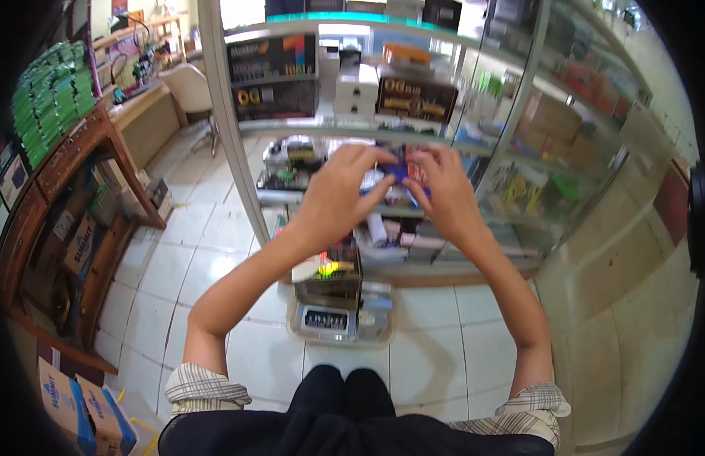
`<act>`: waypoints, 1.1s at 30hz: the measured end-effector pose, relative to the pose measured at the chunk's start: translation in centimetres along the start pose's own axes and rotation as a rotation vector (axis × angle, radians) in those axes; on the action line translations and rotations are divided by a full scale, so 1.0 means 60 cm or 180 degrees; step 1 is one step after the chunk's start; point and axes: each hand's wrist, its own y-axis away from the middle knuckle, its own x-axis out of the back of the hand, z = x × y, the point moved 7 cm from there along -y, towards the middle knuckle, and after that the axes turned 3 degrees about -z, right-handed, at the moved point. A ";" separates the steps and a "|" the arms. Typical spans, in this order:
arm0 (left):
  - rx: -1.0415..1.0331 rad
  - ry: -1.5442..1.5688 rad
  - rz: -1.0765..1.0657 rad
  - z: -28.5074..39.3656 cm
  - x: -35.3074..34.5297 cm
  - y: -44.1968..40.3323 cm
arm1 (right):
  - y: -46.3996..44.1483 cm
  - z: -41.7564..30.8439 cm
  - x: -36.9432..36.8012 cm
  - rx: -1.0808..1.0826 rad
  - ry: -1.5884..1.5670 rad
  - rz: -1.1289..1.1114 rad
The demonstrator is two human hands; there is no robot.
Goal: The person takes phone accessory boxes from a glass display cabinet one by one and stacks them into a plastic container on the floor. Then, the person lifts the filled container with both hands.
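Note:
Both arms reach forward to a glass display cabinet (235, 152). Between my hands is a small blue packet or box (400, 170), with red showing at its right side; its exact kind is unclear. My left hand (343, 186) closes on its left side with thumb and fingers. On the other side, my right hand (445, 186) has its thumb and bent fingers closed on it. Behind the hands, a shelf carries mixed small goods, partly covered by my fingers. Below, a clear plastic tub (303, 332) on the floor holds several boxes.
Black boxes (273, 58) stand on the cabinet's upper shelf, and a glass door (520, 167) covers its right part. To the left are a wooden shelf unit (109, 144) with green packs (52, 102) on top and a white chair (187, 87). Cartons (60, 395) sit at lower left.

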 end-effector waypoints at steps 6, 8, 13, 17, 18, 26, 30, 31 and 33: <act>-0.0268 -0.0620 0.0832 -0.071 0.089 -0.188 | -0.215 0.023 0.086 0.0595 0.0270 0.1080; -0.0333 -0.0826 0.0897 -0.119 0.101 -0.244 | -0.286 0.054 0.079 0.0676 0.0269 0.1218; -0.0285 -0.1461 0.0656 -0.260 0.091 -0.395 | -0.463 0.178 0.006 0.0333 0.0071 0.0914; 0.0429 -0.2055 -0.0305 -0.341 0.039 -0.476 | -0.554 0.245 -0.071 -0.0089 0.0482 -0.0158; 0.0389 -0.2165 -0.0457 -0.351 0.026 -0.487 | -0.571 0.259 -0.090 -0.0245 0.0519 -0.0539; 0.0693 -0.2628 -0.1273 -0.446 -0.026 -0.511 | -0.609 0.293 -0.161 -0.0149 0.1455 -0.1460; 0.0925 -0.2507 -0.1398 -0.434 -0.023 -0.509 | -0.607 0.294 -0.167 0.0256 0.1837 -0.1146; 0.0961 -0.2420 -0.1280 -0.434 -0.021 -0.512 | -0.610 0.291 -0.165 0.0385 0.1914 -0.0992; 0.1000 -0.2344 -0.1161 -0.434 -0.016 -0.511 | -0.608 0.289 -0.159 0.0551 0.1844 -0.0744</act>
